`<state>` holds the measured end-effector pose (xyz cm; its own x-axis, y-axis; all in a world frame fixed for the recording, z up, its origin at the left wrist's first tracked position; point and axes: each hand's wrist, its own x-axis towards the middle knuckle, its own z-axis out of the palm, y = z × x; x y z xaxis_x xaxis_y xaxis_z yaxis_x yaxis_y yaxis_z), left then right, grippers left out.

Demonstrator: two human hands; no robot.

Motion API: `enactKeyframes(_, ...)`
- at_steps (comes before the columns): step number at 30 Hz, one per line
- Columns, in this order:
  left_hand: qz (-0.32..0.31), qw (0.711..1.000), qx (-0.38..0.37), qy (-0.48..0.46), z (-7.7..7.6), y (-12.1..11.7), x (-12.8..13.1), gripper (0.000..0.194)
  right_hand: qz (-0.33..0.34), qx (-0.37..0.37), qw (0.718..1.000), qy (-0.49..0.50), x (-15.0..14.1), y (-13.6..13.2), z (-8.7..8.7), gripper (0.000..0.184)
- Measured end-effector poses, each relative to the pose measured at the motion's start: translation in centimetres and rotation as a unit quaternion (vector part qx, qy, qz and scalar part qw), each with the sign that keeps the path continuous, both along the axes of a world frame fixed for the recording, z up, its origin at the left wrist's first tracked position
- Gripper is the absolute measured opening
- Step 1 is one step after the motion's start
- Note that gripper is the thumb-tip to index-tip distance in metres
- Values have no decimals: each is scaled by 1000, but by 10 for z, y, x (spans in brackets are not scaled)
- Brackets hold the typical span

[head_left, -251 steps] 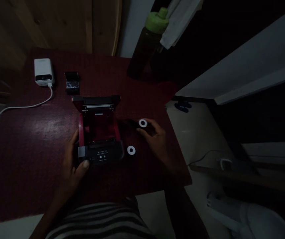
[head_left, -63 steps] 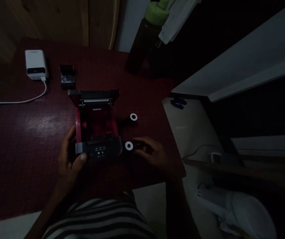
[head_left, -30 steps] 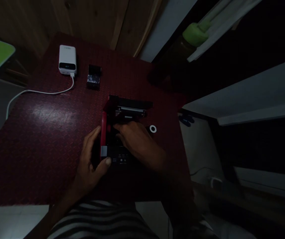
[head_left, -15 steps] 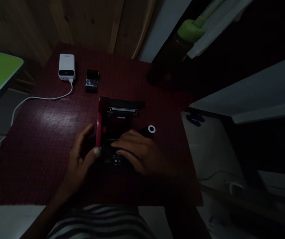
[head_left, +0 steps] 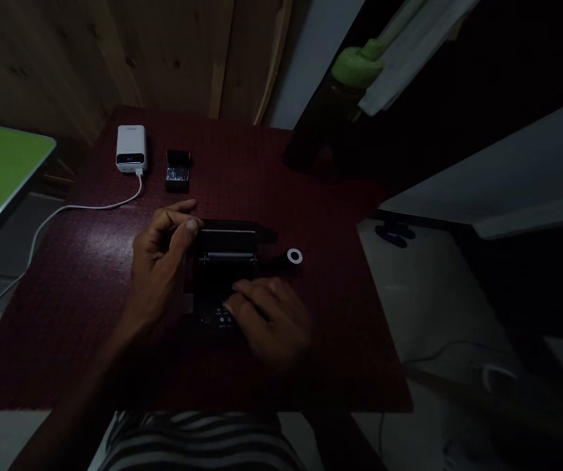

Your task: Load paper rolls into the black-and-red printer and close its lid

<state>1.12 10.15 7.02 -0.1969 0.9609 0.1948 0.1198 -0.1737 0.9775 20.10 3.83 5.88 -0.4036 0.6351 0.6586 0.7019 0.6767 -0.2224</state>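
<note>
A small dark red and black label printer [head_left: 213, 315] stands on the table in front of me, with its lid [head_left: 230, 242] raised at the back and tilted forward. My left hand [head_left: 156, 258] pinches the lid's left edge between thumb and fingers. At the printer's front right, my right hand [head_left: 274, 320] has its thumb and curled fingers closed on the front part of the body. The inside of the printer is too dark to make out. Just to the right lies a black roll with a white ring-shaped end [head_left: 294, 256].
Behind the printer lies a black ribbon roll [head_left: 177, 171]. A white power bank [head_left: 131, 147] with a white cable [head_left: 90, 207] sits at the back left. A green-capped bottle [head_left: 355, 69] stands at the back right. A green tabletop [head_left: 1, 176] borders the left.
My right hand let go of one roll, took the nearer one into the printer, then drew back to its front. My left hand moved from the front corner to the lid, now leaning further forward.
</note>
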Motion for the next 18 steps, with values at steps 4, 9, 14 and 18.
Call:
enactKeyframes(4,19,996,-82,-31,-10,-36,-1,48,-40,-12,999,-4,0,-14,0,18)
enactKeyframes(9,-15,975,-201,-90,-21,-62,-3,72,-55,-54,997,27,4,-18,-2,14)
enactKeyframes(14,-21,974,-210,-82,-20,-66,-3,69,-30,-87,994,53,4,-14,-5,9)
enactKeyframes(18,-13,974,-214,-70,-20,-66,-2,69,-38,-99,994,40,1,-15,-2,11)
